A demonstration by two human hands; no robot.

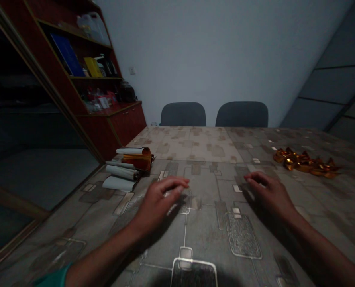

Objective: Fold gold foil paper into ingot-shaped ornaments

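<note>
Left hand [161, 201] and right hand [269, 193] rest spread, empty, on the patterned grey surface [207, 151]; a careless right-hand sweep might scatter the crumpled gold foil pieces [305, 162] just beyond it.

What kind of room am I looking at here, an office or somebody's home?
Probably an office or meeting room, though I can't be sure. It is dimly lit, with a long table under a patterned cover, two dark chairs at its far side, and a reddish wooden shelf unit holding books and folders.
</note>
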